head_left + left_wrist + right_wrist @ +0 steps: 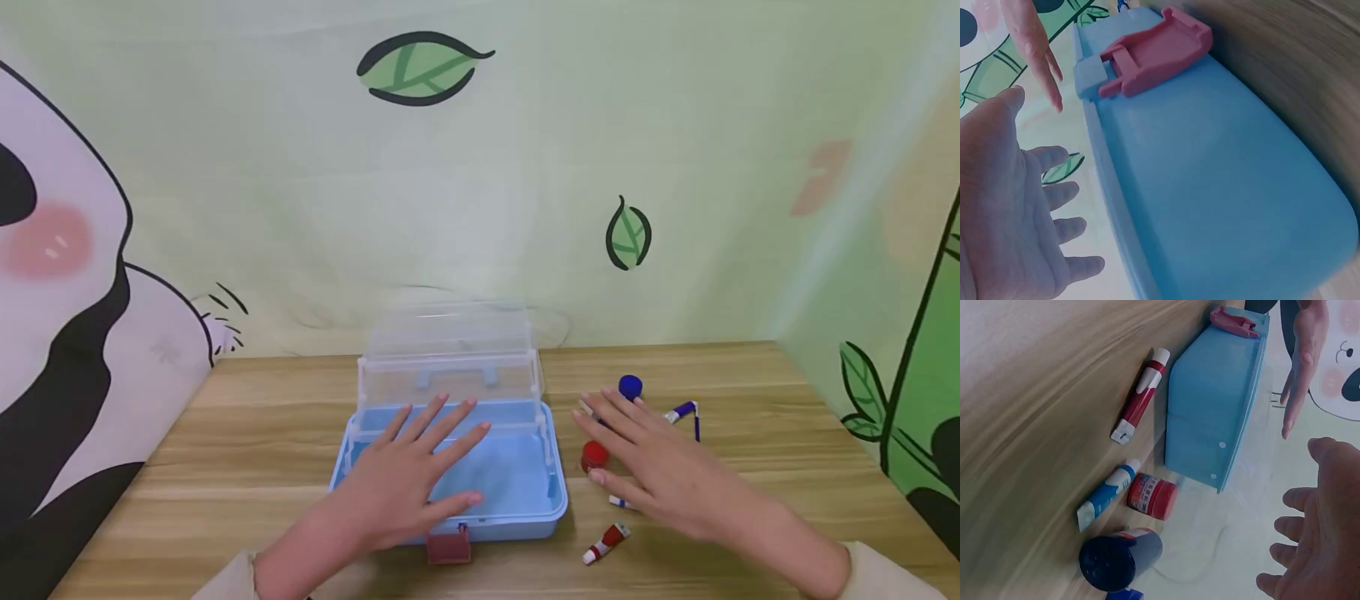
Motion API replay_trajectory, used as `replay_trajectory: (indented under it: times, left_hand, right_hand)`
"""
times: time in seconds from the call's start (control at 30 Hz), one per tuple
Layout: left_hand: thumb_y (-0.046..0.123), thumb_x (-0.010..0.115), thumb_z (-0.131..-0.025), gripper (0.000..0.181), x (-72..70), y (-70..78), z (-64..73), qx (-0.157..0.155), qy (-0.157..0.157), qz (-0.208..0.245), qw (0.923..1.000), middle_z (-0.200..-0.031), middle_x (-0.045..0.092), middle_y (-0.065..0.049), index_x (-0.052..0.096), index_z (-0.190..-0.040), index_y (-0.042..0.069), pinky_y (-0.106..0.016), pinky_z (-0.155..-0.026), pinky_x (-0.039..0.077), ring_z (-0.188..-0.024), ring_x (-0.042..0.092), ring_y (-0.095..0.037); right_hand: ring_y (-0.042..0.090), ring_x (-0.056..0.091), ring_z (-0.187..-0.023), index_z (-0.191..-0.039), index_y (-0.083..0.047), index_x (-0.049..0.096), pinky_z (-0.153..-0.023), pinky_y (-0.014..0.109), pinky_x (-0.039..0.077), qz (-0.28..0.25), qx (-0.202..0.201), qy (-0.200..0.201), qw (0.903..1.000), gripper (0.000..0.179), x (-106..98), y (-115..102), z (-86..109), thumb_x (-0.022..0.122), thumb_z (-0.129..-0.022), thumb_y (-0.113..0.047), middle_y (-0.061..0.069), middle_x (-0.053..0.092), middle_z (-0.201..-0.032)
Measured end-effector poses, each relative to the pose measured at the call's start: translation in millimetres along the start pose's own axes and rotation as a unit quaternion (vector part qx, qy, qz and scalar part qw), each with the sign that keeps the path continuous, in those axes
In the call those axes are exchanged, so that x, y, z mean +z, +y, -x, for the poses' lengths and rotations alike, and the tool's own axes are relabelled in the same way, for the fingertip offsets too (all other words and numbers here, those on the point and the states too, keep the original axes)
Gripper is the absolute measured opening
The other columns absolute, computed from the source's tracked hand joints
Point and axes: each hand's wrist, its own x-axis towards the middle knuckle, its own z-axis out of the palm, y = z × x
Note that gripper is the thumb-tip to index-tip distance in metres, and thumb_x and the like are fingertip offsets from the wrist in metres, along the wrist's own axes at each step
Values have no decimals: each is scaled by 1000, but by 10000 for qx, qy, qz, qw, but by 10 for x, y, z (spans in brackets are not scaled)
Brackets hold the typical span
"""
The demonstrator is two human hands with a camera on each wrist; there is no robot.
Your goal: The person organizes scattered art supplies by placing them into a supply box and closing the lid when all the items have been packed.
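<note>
Behind the wooden table [255, 458], a painted cloth [525, 167] is hanging, a panda [75, 300] showing at left. Next, the left hand [416, 471] is hovering over the blue box [558, 500], fingers spread, holding nothing. That box is sitting near the table's middle, its clear lid [450, 337] standing open, its red latch [448, 548] hanging in front. Further right, a red tube [606, 543] is lying near a red jar [595, 455]; the right hand [660, 458] is hovering there, fingers extended, gripping nothing.
</note>
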Motion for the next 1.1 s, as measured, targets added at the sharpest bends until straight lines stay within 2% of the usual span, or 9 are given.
replay_trajectory:
  times: [0.17,0.4,0.5,0.7,0.87,0.93,1.0,1.07,1.1]
  left_hand:
    - [65,40,-102,69,-18,-100,88,-143,238,-138,9995,-170,15,3,29,-161,31,-62,-121,22,-156,11,-28]
    - [50,49,-105,59,-109,-310,253,-796,481,169,9955,-168,23,-3,38,-158,26,-65,-118,25,-153,20,-37]
    - [38,58,-103,56,-130,-420,343,-995,794,260,9915,-164,32,-8,44,-155,19,-64,-114,34,-149,28,-41]
    - [7,69,-91,42,-85,-597,549,-1405,1928,529,9697,-141,56,-17,63,-132,4,-59,-97,50,-126,53,-43]
    - [8,68,-94,37,-20,-710,655,-2186,1922,1226,9488,-132,61,-19,62,-129,2,-61,-94,51,-118,58,-43]
    - [12,67,-96,39,13,-752,667,-2513,1647,1741,9378,-133,60,-22,60,-132,1,-58,-91,55,-116,60,-44]
    - [14,67,-97,42,66,-797,672,-2763,1423,2447,9184,-134,59,-25,56,-134,-2,-54,-88,58,-114,62,-45]
    - [16,65,-100,48,121,-838,682,-3020,1059,3441,8827,-138,55,-29,50,-139,-5,-48,-84,61,-116,62,-45]
    - [17,64,-100,51,145,-860,687,-3149,861,3961,8582,-141,52,-29,47,-142,-6,-46,-84,61,-118,61,-44]
  right_hand:
    - [32,21,-154,-158,-18,37,-119,56,30,66,-14,178,9998,64,-48,62,9,52,-104,-47,4,27,-166]
    - [39,27,-150,-158,-19,37,-116,62,31,79,217,124,9997,59,-154,144,58,52,-106,-41,11,32,-164]
    - [40,28,-149,-157,-15,40,-117,62,30,111,351,67,9993,58,-184,183,80,53,-106,-39,13,33,-163]
    - [43,35,-144,-153,-9,45,-114,61,34,325,429,84,9985,59,-201,264,90,63,-101,-30,19,40,-158]
    - [44,43,-138,-148,-7,51,-109,62,41,361,521,155,9979,56,-197,328,69,67,-98,-27,21,49,-150]
    - [43,47,-134,-145,-6,54,-106,61,44,380,569,199,9975,54,-194,347,62,69,-97,-26,22,52,-146]
    - [43,51,-131,-143,-5,56,-104,60,47,352,666,208,9969,52,-193,356,56,70,-97,-25,22,54,-143]
    - [43,53,-127,-140,-5,59,-102,60,48,310,739,202,9966,50,-187,359,48,70,-96,-25,22,57,-140]
    - [42,54,-126,-140,-6,60,-101,60,49,293,772,180,9964,48,-182,358,41,70,-96,-25,22,58,-139]
